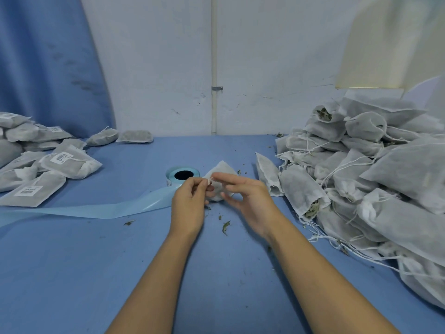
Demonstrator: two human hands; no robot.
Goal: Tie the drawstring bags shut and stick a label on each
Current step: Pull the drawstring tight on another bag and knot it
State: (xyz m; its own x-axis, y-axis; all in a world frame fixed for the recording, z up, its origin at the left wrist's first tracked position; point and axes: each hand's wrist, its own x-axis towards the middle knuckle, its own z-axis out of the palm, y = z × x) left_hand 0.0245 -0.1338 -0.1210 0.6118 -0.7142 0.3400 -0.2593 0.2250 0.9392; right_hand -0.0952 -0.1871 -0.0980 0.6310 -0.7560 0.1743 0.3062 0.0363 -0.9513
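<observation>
between two heaps, a knot that may not hold

on the far left the finished bags [48, 169] lie in a heap, tied and carrying white labels. just right of them the label roll [183, 175] stands on the blue tabletop [120, 273], its empty backing strip [96, 209] trailing off towards the left edge. beside the roll the left hand [190, 201] pinches the drawstring [210, 181] at the mouth of the bag being tied [221, 172], which sits near the middle of the tabletop, partly behind both hands. the right hand [243, 196] is released, fingers loosely spread, its index tip reaching towards the cord and gripping nothing that shows.

the risk, as i judge it, sits at that pinch: the cord is thin, and if the left hand eases before the right takes up the loop, the knot could slacken and the mouth reopen. herb bits [225, 227] lie scattered near the hands, so more filling could spill. the trailing strip could snag a wrist and drag the roll over. on the right the untied bags [373, 177] are stacked high with cords hanging loose; an elbow could catch one and bring part of the heap down
</observation>
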